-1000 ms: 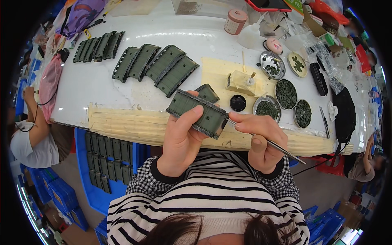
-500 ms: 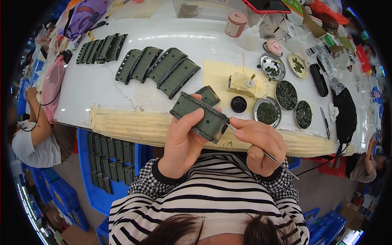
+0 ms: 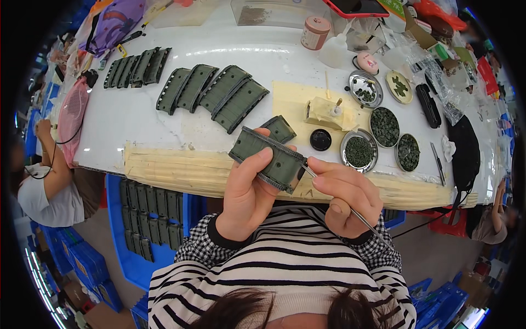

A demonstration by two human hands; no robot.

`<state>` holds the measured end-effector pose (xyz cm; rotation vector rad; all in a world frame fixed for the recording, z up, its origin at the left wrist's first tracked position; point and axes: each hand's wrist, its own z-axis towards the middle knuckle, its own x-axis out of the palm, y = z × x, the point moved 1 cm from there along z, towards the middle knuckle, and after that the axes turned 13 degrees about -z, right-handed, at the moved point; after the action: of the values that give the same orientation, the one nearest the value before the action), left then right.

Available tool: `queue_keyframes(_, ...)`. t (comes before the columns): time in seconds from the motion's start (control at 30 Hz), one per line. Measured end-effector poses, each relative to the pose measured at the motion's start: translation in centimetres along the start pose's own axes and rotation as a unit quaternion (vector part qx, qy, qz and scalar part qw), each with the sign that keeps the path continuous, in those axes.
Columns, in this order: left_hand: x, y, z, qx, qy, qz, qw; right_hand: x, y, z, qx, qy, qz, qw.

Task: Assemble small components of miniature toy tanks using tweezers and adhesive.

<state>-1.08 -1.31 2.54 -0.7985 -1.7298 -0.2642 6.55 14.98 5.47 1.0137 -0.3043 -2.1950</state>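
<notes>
My left hand (image 3: 244, 192) grips a dark green curved panel (image 3: 286, 169) with ridged edges, its thumb across the face and the fingers beneath. The panel is held tilted above the table's front edge. My right hand (image 3: 350, 192) is closed around a thin metal tool (image 3: 366, 222), whose tip meets the panel's right end, near a tan patch. Whether the tool is a pair of tweezers I cannot tell. Just behind the held panel lies a smaller green panel (image 3: 280, 128), partly covered. Farther left, several similar curved panels (image 3: 239, 105) lie side by side in groups.
Right of my hands stand round tins of small green pieces (image 3: 359, 152), a black cap (image 3: 320, 140) and a taped block (image 3: 329, 114). A padded strip (image 3: 164, 164) runs along the table edge. Below left, a blue crate (image 3: 129, 257) holds several green panels. Another person's arm (image 3: 52, 148) shows at left.
Both hands stay almost where they were, with the same panel and tool. The view has shifted slightly; the tool's back end sits a little lower and further left.
</notes>
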Motion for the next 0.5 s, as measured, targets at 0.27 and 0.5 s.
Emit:
queue_keyframes(0.27, 0.09, 0.08, -0.12, -0.003, 0.004, 0.002, 1.000, 0.50, 0.03, -0.32, -0.013, -0.024, -0.008, 1.000)
queue_keyframes(0.5, 0.06, 0.16, -0.15, -0.002, 0.002, 0.003, 1.000, 0.65, 0.07, -0.45, -0.018, -0.025, -0.011, 0.999)
